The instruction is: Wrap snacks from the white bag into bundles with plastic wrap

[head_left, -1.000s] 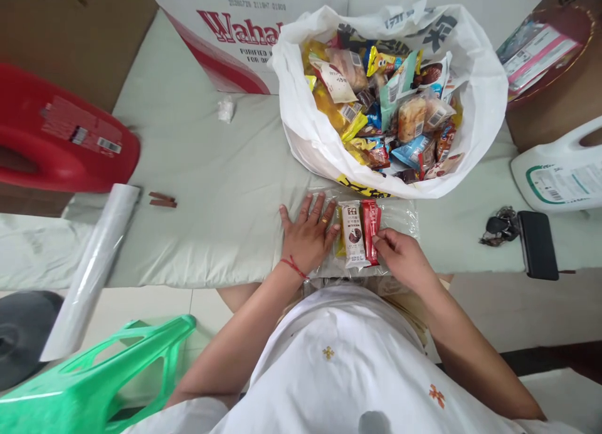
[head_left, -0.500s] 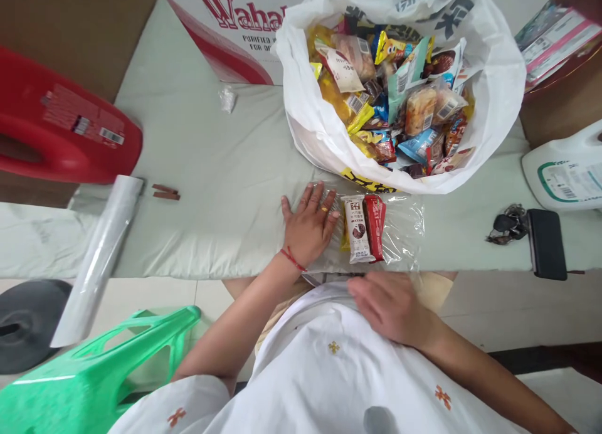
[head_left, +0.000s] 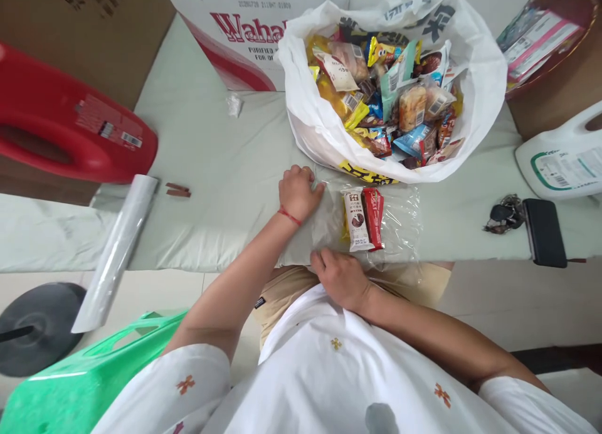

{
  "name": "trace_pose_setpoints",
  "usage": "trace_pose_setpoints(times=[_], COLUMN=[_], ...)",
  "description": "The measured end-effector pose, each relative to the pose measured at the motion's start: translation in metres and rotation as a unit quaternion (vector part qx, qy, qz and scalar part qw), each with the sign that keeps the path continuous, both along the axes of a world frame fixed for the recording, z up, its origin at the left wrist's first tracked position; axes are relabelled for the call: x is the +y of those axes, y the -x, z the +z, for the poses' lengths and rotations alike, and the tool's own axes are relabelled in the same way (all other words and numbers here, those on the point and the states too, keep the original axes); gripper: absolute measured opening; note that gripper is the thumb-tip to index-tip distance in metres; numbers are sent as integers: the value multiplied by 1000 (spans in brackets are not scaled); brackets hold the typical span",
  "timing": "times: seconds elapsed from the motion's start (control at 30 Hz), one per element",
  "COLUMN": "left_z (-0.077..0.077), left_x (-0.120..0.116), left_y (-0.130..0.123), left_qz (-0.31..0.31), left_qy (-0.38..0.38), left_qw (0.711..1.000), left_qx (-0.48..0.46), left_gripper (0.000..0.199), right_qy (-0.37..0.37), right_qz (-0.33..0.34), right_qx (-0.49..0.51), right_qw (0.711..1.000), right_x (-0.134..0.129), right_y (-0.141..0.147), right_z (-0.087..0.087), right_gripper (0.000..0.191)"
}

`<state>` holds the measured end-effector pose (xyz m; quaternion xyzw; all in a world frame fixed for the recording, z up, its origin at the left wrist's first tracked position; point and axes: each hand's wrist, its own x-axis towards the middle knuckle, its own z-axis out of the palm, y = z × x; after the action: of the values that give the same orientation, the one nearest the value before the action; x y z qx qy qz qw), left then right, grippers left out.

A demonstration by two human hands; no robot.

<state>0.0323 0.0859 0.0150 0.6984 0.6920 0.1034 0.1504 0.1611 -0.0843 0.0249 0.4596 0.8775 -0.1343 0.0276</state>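
Observation:
A thin clear plastic film lies flat at the table's near edge. Two wrapped snack bars, one white and one red, rest side by side within its outline, with a yellow wrapper peeking out at their left. Whether they lie on the film or inside it, I cannot tell. My left hand, with a red cord at the wrist, is closed on the film's far left corner. My right hand is closed at the film's near left corner, by the table edge; its fingertips are partly hidden.
Behind the film stands a white plastic bag full of wrapped snacks, before a Wahaha carton. Leftward are a plastic roll, brown strips and a red jug. Rightward lie keys, a phone and a white jug.
My left hand, flat and spread before, has curled its fingers at the film's far corner. My right hand has moved left along the table edge and closed at the near corner.

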Motion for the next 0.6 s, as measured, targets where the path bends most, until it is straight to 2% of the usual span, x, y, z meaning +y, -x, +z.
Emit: trace_pose_setpoints(times=[0.07, 0.13, 0.23, 0.3, 0.4, 0.47, 0.6], left_z=[3, 6, 11, 15, 23, 31, 44], left_x=[5, 7, 8, 10, 13, 15, 17], left_y=[1, 3, 5, 5, 0, -6, -22], left_qz=[-21, -26, -5, 20, 74, 104, 131], left_qy=[26, 39, 42, 67, 115, 129, 166], left_qw=[999, 998, 994, 982, 946, 918, 869], left_qx=[-19, -43, -102, -174, -295, -360, -448], left_gripper=[16, 15, 13, 10, 5, 10, 14], right_qy=[-12, -42, -102, -122, -105, -71, -7], right_qz=[3, -12, -47, -68, -109, -150, -242], right_qx=[24, 57, 123, 182, 285, 344, 410], right_qw=[1000, 997, 986, 973, 947, 924, 879], right_x=[-5, -12, -22, -26, -30, -31, -38], right_y=[-3, -8, -14, -19, -29, -37, -55], right_z=[1, 3, 9, 17, 31, 37, 41], right_gripper=[25, 22, 19, 19, 17, 13, 13])
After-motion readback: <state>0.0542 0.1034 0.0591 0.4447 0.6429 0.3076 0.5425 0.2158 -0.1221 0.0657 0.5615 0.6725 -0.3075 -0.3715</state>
